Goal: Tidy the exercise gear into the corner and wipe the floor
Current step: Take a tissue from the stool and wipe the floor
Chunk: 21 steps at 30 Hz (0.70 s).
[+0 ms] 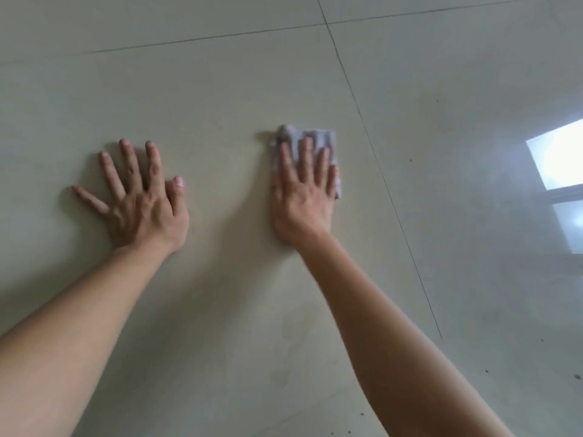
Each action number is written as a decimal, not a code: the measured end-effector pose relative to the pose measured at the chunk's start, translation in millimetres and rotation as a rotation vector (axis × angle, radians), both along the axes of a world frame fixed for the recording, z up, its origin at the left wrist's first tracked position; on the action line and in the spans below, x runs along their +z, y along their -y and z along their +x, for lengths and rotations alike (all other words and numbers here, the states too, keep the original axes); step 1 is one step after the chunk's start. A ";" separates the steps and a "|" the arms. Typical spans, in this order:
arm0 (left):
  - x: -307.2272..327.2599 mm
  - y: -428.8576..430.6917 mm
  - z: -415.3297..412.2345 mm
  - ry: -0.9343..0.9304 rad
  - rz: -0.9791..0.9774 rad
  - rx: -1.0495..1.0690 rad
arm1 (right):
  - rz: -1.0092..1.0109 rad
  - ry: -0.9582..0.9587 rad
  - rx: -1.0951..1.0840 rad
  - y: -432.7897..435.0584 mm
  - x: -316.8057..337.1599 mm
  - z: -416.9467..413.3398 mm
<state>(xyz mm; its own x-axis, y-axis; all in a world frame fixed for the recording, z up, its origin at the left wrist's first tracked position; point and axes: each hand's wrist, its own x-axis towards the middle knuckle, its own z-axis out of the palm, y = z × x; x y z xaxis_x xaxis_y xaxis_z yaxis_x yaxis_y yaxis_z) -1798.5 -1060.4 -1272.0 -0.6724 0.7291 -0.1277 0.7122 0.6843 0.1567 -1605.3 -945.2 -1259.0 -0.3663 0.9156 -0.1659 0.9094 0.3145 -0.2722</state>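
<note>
Head view, looking down: small pale grey cloth point(310, 143) lies flat on the tiled floor point(220, 89), right of centre, just left of a dark grout line point(372, 146). Right hand point(304, 197) is pressed palm-down on top of it, fingers point(285, 162) straight and close together, not curled round the fabric; pinned by pressure only. Cloth pokes out past the fingertips and along the little-finger edge, with a bunched lump at its far left corner. Looks thin, soft, light, probably limp when lifted; should slide easily on the glossy tile, so a flat palm with downward weight seems the right hold. It may ride up or fold at that bunched corner. For lifting, pinch the far edge or that lump.

Left hand point(138, 200) is flat on bare tile well apart to the left, fingers splayed wide, holding nothing, likely bracing body weight.

Wiping step in hand, judging by pose. Dark specks point(577, 376) sit on the tiles at lower right, so that area likely still needs doing. Window reflection point(555, 159) glares at right. No exercise gear in view; cannot tell its status.
</note>
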 end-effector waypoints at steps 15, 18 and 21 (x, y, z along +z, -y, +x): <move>5.7 3.9 0.9 -0.013 -0.054 0.010 | -0.037 0.054 -0.186 -181.7 4.1 -86.3; 6.9 2.4 1.6 -0.016 -0.074 -0.003 | 0.013 0.012 0.129 -130.6 5.3 -141.6; 10.3 4.0 2.2 -0.021 -0.079 0.015 | 0.009 -0.010 0.543 -74.8 5.1 -168.6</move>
<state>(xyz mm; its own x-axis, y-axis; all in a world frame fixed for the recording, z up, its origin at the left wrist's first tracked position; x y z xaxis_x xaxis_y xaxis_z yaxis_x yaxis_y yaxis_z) -1796.3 -1064.3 -1261.7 -0.6864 0.7069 -0.1706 0.7041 0.7047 0.0871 -1773.9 -870.4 -1253.8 -0.7888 0.5953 -0.1529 0.6126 0.7409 -0.2754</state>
